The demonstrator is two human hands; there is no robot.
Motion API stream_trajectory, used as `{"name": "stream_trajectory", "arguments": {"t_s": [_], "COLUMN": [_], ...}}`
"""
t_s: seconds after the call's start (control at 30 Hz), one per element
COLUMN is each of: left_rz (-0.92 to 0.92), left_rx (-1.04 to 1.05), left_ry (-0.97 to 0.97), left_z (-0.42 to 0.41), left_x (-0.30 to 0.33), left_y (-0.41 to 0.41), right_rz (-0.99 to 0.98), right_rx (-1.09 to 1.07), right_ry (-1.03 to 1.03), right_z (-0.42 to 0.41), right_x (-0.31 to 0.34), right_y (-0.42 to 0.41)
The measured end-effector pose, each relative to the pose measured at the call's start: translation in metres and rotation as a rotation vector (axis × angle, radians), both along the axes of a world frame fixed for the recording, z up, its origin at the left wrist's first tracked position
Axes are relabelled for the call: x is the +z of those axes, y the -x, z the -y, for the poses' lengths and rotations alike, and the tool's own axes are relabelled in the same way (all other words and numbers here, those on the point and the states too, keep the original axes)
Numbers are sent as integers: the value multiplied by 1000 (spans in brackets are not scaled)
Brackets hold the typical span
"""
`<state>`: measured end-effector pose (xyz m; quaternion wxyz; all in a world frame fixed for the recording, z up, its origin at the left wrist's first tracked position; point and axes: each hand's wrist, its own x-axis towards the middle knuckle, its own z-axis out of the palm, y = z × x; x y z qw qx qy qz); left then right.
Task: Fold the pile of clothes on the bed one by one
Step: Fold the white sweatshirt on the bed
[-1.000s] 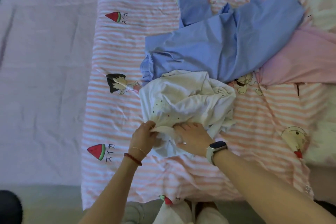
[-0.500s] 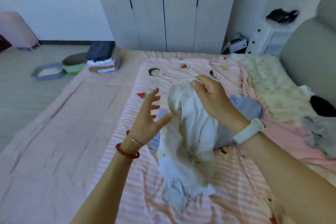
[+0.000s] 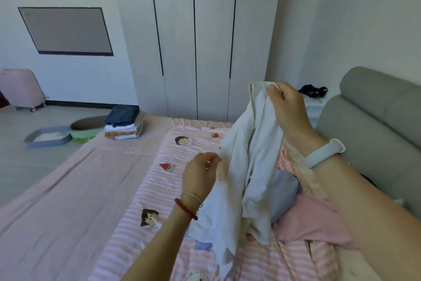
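A white garment hangs in the air over the bed, crumpled and drooping down to the pink striped cover. My right hand is raised and pinches its top edge. My left hand is lower and grips the garment's left side. Behind the white garment lie a blue garment and a pink garment on the bed, both partly hidden.
A stack of folded clothes sits at the bed's far left corner. On the floor beyond are a grey tray, a green round basket and a pink suitcase. White wardrobe doors stand ahead; a grey headboard is at right.
Both hands lifted the white garment off the bed. My right hand rose higher with its top edge, and my left hand closed on its side. The view tilted up toward the wardrobe.
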<state>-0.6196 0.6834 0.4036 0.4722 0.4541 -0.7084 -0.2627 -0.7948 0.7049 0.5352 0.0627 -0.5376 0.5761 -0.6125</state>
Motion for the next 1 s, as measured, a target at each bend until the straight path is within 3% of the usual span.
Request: {"name": "stream_trajectory", "arguments": {"t_s": [0.07,0.1,0.27,0.37,0.47,0.6,0.67,0.73,0.8,0.87,1.0], "left_rz": [-190,-226,-2,49,0,-63,-108,-174,-200,-215,-421], "left_rx": [-149,-202,-361,-260,-313,-516,-472,-372,-230,-118,-129], "left_ry": [-201,-208,-145,-89,-93,-197,-183,-197,-178,-155,-243], "left_z": [6,7,-13,-19,-16,-14,-11,-10,-10,-12,-23], "left_x": [25,37,52,39,49,86,99,102,98,88,80], "left_y": [-11,-14,25,41,25,2,1,6,11,17,22], "right_rz": [46,60,-60,41,145,-57,-143,-181,-82,101,307], "right_rx": [-46,-56,111,187,121,-34,-29,-84,-7,237,447], "right_ry": [39,42,-39,0,55,-138,-363,-452,-401,-438,-598], "right_z": [-8,-11,-23,-33,-40,-39,-35,-36,-44,-54,-56], "right_x": [7,10,21,31,39,20,-3,-21,-30,-35,-44], "right_y": [16,21,-1,1,31,69,75,67,46,16,-17]}}
